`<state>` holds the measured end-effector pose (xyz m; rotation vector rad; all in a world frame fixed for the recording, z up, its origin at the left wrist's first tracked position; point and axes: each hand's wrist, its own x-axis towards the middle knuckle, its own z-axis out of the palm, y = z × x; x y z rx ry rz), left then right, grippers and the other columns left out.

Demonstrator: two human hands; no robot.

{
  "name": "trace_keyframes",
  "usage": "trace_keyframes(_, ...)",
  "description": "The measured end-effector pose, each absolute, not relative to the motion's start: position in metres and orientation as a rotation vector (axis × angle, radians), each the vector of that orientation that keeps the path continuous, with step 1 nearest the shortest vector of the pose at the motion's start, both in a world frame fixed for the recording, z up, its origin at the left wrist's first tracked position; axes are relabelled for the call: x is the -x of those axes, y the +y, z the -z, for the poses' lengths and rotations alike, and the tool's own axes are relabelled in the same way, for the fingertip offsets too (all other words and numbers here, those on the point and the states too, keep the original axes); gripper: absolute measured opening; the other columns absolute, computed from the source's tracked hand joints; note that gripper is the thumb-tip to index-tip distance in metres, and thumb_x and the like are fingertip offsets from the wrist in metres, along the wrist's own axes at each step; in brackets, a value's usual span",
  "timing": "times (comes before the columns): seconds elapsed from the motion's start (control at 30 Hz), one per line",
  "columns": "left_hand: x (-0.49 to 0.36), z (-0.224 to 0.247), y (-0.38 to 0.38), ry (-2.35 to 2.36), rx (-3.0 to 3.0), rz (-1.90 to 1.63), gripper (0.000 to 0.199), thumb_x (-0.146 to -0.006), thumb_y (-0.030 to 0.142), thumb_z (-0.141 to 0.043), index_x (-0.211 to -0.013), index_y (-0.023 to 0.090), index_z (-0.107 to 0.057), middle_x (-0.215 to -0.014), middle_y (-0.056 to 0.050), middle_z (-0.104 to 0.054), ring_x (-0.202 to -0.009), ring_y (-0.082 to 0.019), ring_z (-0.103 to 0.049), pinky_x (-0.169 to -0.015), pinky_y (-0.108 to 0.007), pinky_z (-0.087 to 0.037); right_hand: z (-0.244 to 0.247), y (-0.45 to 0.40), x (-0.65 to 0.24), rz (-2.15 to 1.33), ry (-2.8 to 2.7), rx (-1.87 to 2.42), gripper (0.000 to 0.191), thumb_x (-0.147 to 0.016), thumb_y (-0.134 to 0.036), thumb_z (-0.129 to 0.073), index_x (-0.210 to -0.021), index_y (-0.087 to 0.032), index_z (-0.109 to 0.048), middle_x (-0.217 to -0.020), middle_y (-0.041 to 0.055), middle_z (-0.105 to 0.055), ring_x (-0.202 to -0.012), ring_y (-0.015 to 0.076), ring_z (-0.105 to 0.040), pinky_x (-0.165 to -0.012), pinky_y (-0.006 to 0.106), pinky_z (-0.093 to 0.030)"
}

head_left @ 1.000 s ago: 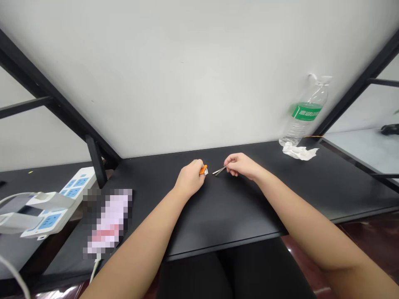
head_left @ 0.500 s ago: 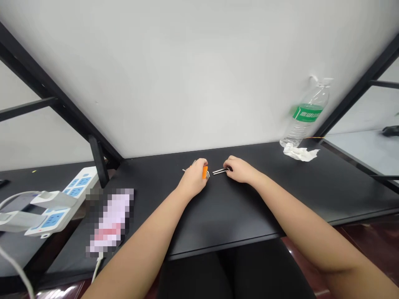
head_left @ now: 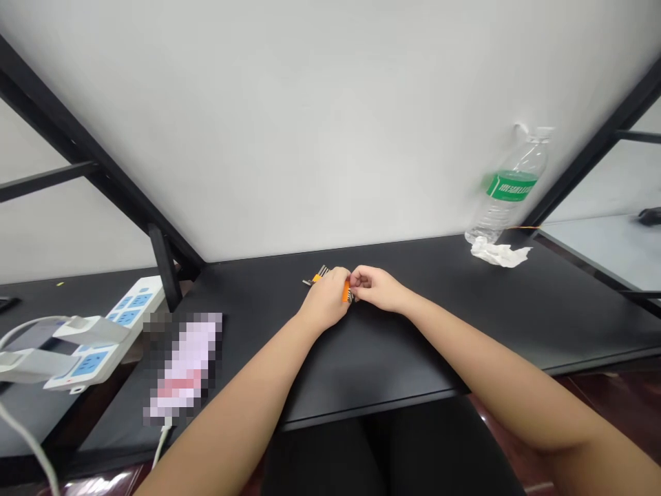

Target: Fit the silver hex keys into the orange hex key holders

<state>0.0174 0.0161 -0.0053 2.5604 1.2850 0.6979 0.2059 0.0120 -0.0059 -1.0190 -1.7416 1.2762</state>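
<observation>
On the black desk, near the wall, my left hand [head_left: 326, 300] is closed around an orange hex key holder [head_left: 345, 292]. Metal rods of several hex keys [head_left: 323, 271] stick out beyond its far left side, and bent key ends show at its right end. My right hand [head_left: 376, 288] is against that right end, thumb and fingertips pinched together at the keys. What lies between these fingertips is mostly hidden; the hex keys seen there earlier no longer show apart from the holder.
A clear plastic bottle [head_left: 509, 189] with a green label stands at the back right, beside a crumpled white tissue [head_left: 500, 253]. At left lie a blurred-out phone [head_left: 186, 365] with a cable and a white power strip [head_left: 111, 337] with plugs. Black frame bars [head_left: 118, 200] rise on both sides.
My right hand has moved left, bringing the slim metal hex keys from the desk to the orange holder. My left hand has shifted slightly right and still grips the holder.
</observation>
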Motion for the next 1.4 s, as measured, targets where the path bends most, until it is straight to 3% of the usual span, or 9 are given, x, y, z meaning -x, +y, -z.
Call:
trace_keyframes(0.13, -0.017, 0.008, 0.017, 1.228, -2.498, -0.697, 0.021, -0.081, 0.013, -0.062, -0.099, 0.020, -0.053, -0.097, -0.008, -0.064, -0.088, -0.024, -0.064, -0.077, -0.036, -0.051, 0.012, 0.017, -0.207, -1.309, -1.702, 1.015, 0.011, -0.074, -0.017, -0.063, -0.083, -0.020, -0.057, -0.079, -0.0025, -0.060, -0.073, 0.0133, -0.058, -0.070, 0.027, -0.049)
trace_keyframes(0.33, -0.012, 0.007, 0.019, 1.138, -2.333, -0.690, 0.040, -0.077, 0.014, -0.065, -0.116, 0.020, -0.057, -0.109, -0.007, -0.067, -0.097, -0.023, -0.067, -0.085, -0.037, -0.054, 0.010, 0.021, -0.215, -1.239, -1.737, 1.164, 0.016, -0.072, -0.013, -0.059, -0.086, -0.019, -0.064, -0.079, -0.0006, -0.065, -0.073, 0.0141, -0.062, -0.071, 0.027, -0.050)
trace_keyframes(0.6, -0.006, 0.009, 0.026, 1.232, -2.385, -0.766, 0.037, -0.082, 0.016, -0.069, -0.117, 0.021, -0.058, -0.116, -0.008, -0.066, -0.108, -0.025, -0.064, -0.094, -0.041, -0.054, -0.008, 0.022, -0.240, -1.117, -1.761, 1.507, 0.016, -0.071, -0.012, -0.061, -0.083, -0.019, -0.068, -0.069, -0.0007, -0.065, -0.062, 0.0138, -0.059, -0.055, 0.024, -0.041)
trace_keyframes(0.9, -0.001, 0.012, 0.028, 1.261, -2.444, -0.840, 0.042, -0.084, 0.016, -0.070, -0.124, 0.023, -0.058, -0.121, -0.006, -0.066, -0.111, -0.026, -0.061, -0.097, -0.042, -0.054, -0.010, 0.019, -0.243, -0.436, -2.220, 1.673, 0.011, -0.085, -0.020, -0.063, -0.081, -0.020, -0.072, -0.085, 0.0033, -0.069, -0.079, 0.0167, -0.061, -0.075, 0.028, -0.044)
trace_keyframes(1.0, -0.004, 0.013, 0.028, 1.226, -2.441, -0.844, 0.043, -0.084, 0.014, -0.070, -0.125, 0.023, -0.058, -0.122, -0.006, -0.066, -0.113, -0.025, -0.060, -0.099, -0.042, -0.054, -0.004, 0.021, -0.246, -0.355, -2.249, 1.641, 0.015, -0.088, -0.023, -0.064, -0.097, -0.020, -0.075, -0.101, 0.0076, -0.067, -0.086, 0.0184, -0.062, -0.078, 0.029, -0.046)
trace_keyframes(1.13, -0.006, 0.013, 0.028, 1.202, -2.451, -0.838, 0.044, -0.083, 0.015, -0.072, -0.125, 0.022, -0.059, -0.120, -0.006, -0.066, -0.112, -0.025, -0.061, -0.099, -0.042, -0.053, 0.005, 0.027, -0.255, -0.415, -2.312, 1.505, 0.031, -0.086, -0.015, -0.065, -0.115, -0.021, -0.073, -0.121, 0.0098, -0.062, -0.099, 0.0201, -0.063, -0.086, 0.030, -0.049)
trace_keyframes(1.23, -0.006, 0.014, 0.028, 1.200, -2.454, -0.839, 0.044, -0.083, 0.017, -0.074, -0.124, 0.022, -0.061, -0.120, -0.007, -0.067, -0.111, -0.026, -0.061, -0.097, -0.042, -0.054, 0.010, 0.031, -0.255, -0.436, -2.341, 1.438, 0.020, -0.090, -0.015, -0.062, -0.105, -0.020, -0.075, -0.115, 0.0088, -0.064, -0.097, 0.0195, -0.062, -0.089, 0.031, -0.049)
trace_keyframes(1.4, -0.005, 0.014, 0.028, 1.211, -2.436, -0.863, 0.044, -0.082, 0.016, -0.073, -0.124, 0.023, -0.061, -0.119, -0.007, -0.067, -0.112, -0.025, -0.062, -0.097, -0.042, -0.054, 0.013, 0.033, -0.246, -0.476, -2.283, 1.493, 0.007, -0.091, -0.025, -0.069, -0.096, -0.020, -0.071, -0.104, 0.0054, -0.061, -0.083, 0.0151, -0.059, -0.077, 0.028, -0.047)
